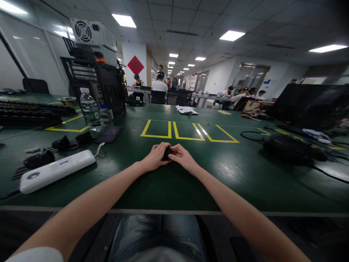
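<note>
Open-plan electronics workshop: green taped workbench [245,171], PC case [95,87].

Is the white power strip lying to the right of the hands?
No, the white power strip lies left of the left hand and right hand.

A wide green worktop [245,174] carries yellow taped rectangles [188,131]. Overhead, a tiled ceiling [207,18] holds bright light panels [231,35] running down a long open office. A red diamond sign [135,65] hangs on the white far wall [133,51]. People sit at distant desks [207,97]; frosted glass partitions [35,54] line one side.
</note>
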Tool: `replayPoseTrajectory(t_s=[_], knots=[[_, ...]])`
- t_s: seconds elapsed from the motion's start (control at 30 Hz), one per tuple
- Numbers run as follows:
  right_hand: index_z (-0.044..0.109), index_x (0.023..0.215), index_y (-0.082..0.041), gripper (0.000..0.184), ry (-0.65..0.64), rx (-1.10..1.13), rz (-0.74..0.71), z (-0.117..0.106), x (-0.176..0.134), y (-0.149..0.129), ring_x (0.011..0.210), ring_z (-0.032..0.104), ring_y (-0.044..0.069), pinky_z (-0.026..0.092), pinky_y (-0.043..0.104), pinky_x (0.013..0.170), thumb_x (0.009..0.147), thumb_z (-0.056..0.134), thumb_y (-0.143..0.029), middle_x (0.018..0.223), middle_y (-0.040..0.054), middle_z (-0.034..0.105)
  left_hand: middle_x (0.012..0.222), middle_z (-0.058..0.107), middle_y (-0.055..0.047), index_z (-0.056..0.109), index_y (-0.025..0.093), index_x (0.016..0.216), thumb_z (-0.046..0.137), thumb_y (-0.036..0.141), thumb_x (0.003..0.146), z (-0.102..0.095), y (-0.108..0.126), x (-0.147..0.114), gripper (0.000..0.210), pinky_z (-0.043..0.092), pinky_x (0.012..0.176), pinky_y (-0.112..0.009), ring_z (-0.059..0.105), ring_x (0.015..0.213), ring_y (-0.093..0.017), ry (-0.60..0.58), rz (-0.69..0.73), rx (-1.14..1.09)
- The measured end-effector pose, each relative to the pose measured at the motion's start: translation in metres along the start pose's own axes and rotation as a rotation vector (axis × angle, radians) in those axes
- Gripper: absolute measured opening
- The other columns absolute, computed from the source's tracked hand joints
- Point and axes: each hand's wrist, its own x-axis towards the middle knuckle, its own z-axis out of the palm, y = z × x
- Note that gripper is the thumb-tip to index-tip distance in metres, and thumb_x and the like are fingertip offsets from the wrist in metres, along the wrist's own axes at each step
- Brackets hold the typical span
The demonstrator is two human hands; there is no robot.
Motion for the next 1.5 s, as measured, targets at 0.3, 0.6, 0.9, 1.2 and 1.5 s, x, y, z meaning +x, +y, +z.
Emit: replayPoseTrajectory(t_s=[0.3, 0.6, 0.9, 1.2, 1.5], knots=[[0.046, 0.098, -0.019, 0.034, 0.066, -0.083, 0.073, 0.0016, -0.0003, -0.0006, 0.081, 0.055, 0.013, 0.047, 0.033, 0.073, 0.07, 0.057, -0.033, 0.097, 0.0048, 0.053, 0.109, 0.044, -0.007, 0.03, 0.022, 0.112, 0.058, 0.029, 0.07, -0.0021, 0.002, -0.0002, 0.05, 0.029, 0.091, -0.042, 0.044, 0.103, -0.022, -0.011, -0.009, -0.017], [0.046, 0.089, -0.021, 0.027, 0.02, -0.021, 0.009, 0.0029, -0.0027, -0.0026, 0.08, 0.055, 0.012, 0.046, 0.032, 0.076, 0.067, 0.059, -0.029, 0.092, 0.0009, 0.053, 0.107, 0.045, -0.006, 0.031, 0.022, 0.111, 0.057, 0.03, 0.071, -0.0018, 0.0008, -0.0004, 0.049, 0.029, 0.09, -0.042, 0.044, 0.102, -0.022, -0.008, -0.008, -0.027], [0.045, 0.097, -0.021, 0.03, 0.07, -0.068, 0.04, 0.0035, 0.0007, 0.0018, 0.077, 0.055, 0.012, 0.047, 0.032, 0.072, 0.071, 0.056, -0.03, 0.092, 0.0022, 0.05, 0.107, 0.044, -0.007, 0.031, 0.02, 0.111, 0.058, 0.031, 0.07, 0.0, 0.001, 0.0005, 0.05, 0.029, 0.09, -0.041, 0.044, 0.102, -0.022, -0.001, -0.002, -0.01], [0.044, 0.093, -0.021, 0.028, -0.019, -0.057, 0.006, 0.0032, -0.004, -0.0041, 0.086, 0.055, 0.014, 0.045, 0.034, 0.08, 0.069, 0.058, -0.028, 0.097, 0.0016, 0.049, 0.107, 0.044, -0.007, 0.032, 0.021, 0.11, 0.057, 0.03, 0.071, -0.0025, 0.001, -0.0005, 0.047, 0.029, 0.091, -0.041, 0.044, 0.102, -0.022, -0.016, -0.008, -0.022], [0.044, 0.089, -0.022, 0.021, 0.051, -0.124, -0.033, 0.0052, -0.0002, 0.0006, 0.082, 0.053, 0.013, 0.048, 0.031, 0.071, 0.073, 0.053, -0.031, 0.09, 0.001, 0.048, 0.108, 0.044, -0.007, 0.032, 0.021, 0.11, 0.058, 0.031, 0.07, -0.0015, 0.0018, 0.0006, 0.048, 0.029, 0.091, -0.042, 0.044, 0.103, -0.022, -0.004, -0.016, -0.026]])
